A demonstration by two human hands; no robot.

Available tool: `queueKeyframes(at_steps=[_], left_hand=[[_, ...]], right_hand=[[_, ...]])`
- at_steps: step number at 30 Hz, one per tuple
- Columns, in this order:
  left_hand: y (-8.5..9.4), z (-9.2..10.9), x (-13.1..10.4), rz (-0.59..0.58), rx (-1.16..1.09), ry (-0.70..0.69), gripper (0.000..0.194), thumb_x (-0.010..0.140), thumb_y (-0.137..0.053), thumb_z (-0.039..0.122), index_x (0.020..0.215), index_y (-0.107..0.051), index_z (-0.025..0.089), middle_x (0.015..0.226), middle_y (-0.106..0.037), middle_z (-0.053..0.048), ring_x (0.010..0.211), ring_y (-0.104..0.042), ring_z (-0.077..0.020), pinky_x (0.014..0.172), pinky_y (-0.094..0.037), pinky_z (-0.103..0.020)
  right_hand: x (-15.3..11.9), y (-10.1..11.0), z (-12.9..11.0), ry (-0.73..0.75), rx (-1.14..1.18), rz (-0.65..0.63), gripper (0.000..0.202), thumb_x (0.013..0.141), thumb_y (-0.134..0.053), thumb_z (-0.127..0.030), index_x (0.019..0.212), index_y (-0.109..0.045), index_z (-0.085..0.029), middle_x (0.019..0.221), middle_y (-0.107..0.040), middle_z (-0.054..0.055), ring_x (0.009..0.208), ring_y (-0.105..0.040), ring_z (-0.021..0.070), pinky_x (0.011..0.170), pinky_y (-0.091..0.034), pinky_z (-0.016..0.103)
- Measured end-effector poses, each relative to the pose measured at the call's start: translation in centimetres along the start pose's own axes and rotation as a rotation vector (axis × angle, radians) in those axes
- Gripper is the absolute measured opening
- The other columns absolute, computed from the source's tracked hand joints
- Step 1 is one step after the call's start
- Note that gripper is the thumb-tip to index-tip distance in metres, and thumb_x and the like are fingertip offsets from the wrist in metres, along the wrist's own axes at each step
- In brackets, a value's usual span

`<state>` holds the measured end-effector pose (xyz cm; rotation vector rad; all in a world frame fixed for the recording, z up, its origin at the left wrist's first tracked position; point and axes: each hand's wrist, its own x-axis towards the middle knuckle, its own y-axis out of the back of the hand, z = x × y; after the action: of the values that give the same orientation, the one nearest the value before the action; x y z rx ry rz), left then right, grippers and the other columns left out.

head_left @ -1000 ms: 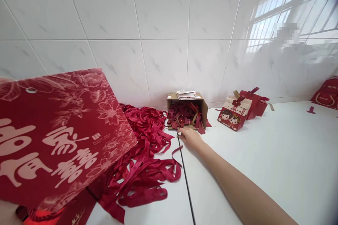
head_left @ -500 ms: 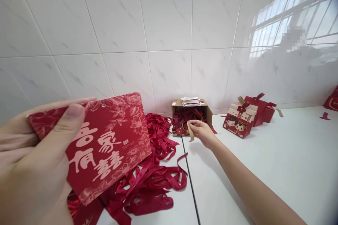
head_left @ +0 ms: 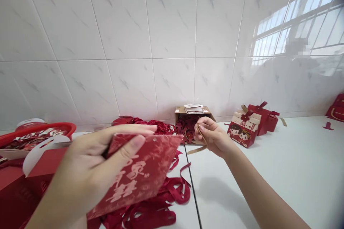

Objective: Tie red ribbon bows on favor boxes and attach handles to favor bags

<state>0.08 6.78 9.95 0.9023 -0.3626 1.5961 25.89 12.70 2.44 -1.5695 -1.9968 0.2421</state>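
Observation:
In my left hand (head_left: pixel 88 171) is a flat red card bag (head_left: pixel 139 175) with pale pink Chinese characters, a floral border and a small hole near its top edge. The thumb lies on its front and the fingers are behind it. My right hand (head_left: pixel 212 134) pinches a narrow gold ribbon (head_left: pixel 197 149), whose loose end hangs to the left, a little apart from the bag. Behind the right hand, an open cardboard box (head_left: pixel 212 115) holds dark red ribbon pieces. Beneath the bag spreads a heap of dark red ribbons (head_left: pixel 153 216).
Finished gift boxes, one with two cartoon figures (head_left: pixel 243 130), stand at the right on the white table (head_left: pixel 295 171). More red boxes (head_left: pixel 45 164) and a red-rimmed basket (head_left: pixel 64 127) are at the left. A tiled wall (head_left: pixel 172 18) rises behind.
My left hand has moved right with the bag, nearer the right hand. The right hand has drawn the gold ribbon slightly away from the cardboard box. The view has shifted, showing the basket.

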Motion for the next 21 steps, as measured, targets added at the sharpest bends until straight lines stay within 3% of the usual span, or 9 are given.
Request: queueKeyframes(at_steps=[4,7,12,16,21], left_hand=[[-0.9,2.0,-1.0,-0.359,-0.006,-0.155,0.011,0.080,-0.066,0.029,0.078,-0.077,0.031,0.104,-0.074,0.001,0.106,-0.066,-0.0220,0.090,-0.053,-0.027],[-1.2,2.3,-1.4,-0.574,-0.020,-0.220,0.016,0.082,-0.064,0.026,0.086,-0.076,0.035,0.109,-0.072,0.002,0.120,-0.058,-0.0227,0.093,-0.052,-0.026],[-2.3,2.8,-1.7,-0.729,-0.087,-0.218,0.014,0.084,-0.062,0.027,0.087,-0.076,0.031,0.114,-0.070,-0.001,0.117,-0.060,-0.0220,0.093,-0.052,-0.025],[-2.7,2.9,-2.2,-0.718,-0.090,-0.173,0.015,0.084,-0.061,0.028,0.089,-0.075,0.033,0.120,-0.067,0.001,0.112,-0.063,-0.0177,0.095,-0.050,-0.023],[-2.8,2.7,-2.5,-0.662,-0.127,-0.085,0.014,0.083,-0.063,0.028,0.088,-0.074,0.037,0.116,-0.068,0.005,0.119,-0.058,-0.0172,0.098,-0.048,-0.022]], right_hand=[[-2.7,-2.4,-1.9,0.168,-0.057,-0.419,0.003,0.079,-0.072,-0.022,0.077,-0.069,-0.023,0.067,-0.062,-0.002,0.051,-0.053,0.0068,0.052,-0.044,0.022],[-3.8,-3.2,-2.0,0.202,-0.086,-0.590,0.005,0.082,-0.069,-0.025,0.081,-0.073,-0.029,0.065,-0.061,-0.001,0.057,-0.056,0.0105,0.054,-0.045,0.024],[-4.3,-3.5,-1.3,0.134,-0.089,-0.628,0.007,0.079,-0.071,-0.032,0.077,-0.074,-0.026,0.059,-0.060,-0.001,0.049,-0.052,0.0099,0.051,-0.042,0.024],[-4.2,-3.4,-0.8,0.152,-0.081,-0.597,0.005,0.080,-0.071,-0.028,0.081,-0.075,-0.029,0.062,-0.063,0.000,0.051,-0.053,0.0102,0.050,-0.040,0.024],[-4.4,-3.8,-0.9,0.193,-0.088,-0.468,0.003,0.078,-0.072,-0.028,0.081,-0.073,-0.027,0.060,-0.059,-0.002,0.048,-0.050,0.0091,0.050,-0.040,0.024]])
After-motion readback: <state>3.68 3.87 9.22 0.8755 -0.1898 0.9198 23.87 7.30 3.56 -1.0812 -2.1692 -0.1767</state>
